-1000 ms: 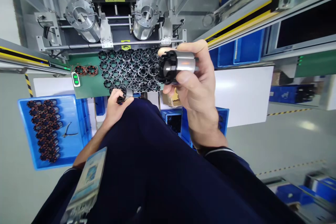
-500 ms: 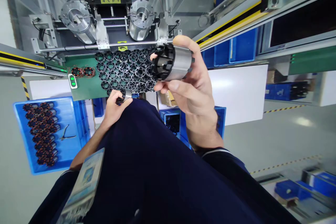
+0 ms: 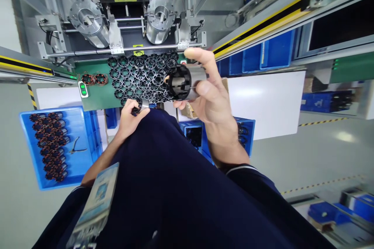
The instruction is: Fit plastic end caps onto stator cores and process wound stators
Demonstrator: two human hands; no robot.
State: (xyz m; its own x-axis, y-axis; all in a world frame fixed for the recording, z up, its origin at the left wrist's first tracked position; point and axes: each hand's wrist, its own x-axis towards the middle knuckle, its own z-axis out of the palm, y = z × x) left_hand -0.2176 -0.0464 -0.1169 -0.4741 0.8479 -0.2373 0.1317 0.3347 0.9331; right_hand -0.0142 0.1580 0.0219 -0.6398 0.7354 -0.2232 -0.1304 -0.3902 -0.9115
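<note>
My right hand (image 3: 214, 93) grips a motor stator core (image 3: 187, 81), a silver ring with black slotted insulation, and holds it up close to the camera. Its slotted black end faces left, and one finger shows through or behind it. Lower on the left, my left hand (image 3: 131, 114) is closed round a second stator core (image 3: 143, 105) at the front edge of the green bench mat (image 3: 99, 103). Beyond both hands stand rows of bare stator cores (image 3: 142, 74) on the mat. Two copper-wound stators (image 3: 95, 79) sit at the mat's left.
A winding machine with two metal cylinders (image 3: 160, 19) stands behind the mat. At left, a blue tray (image 3: 78, 124) holds wound stators and cutting pliers (image 3: 77, 146). A white board (image 3: 269, 105) lies at right, with blue bins (image 3: 182, 126) below the bench.
My right hand has turned the stator core a little and moved it slightly left and down. My left hand keeps its hold; the whole view has shifted slightly.
</note>
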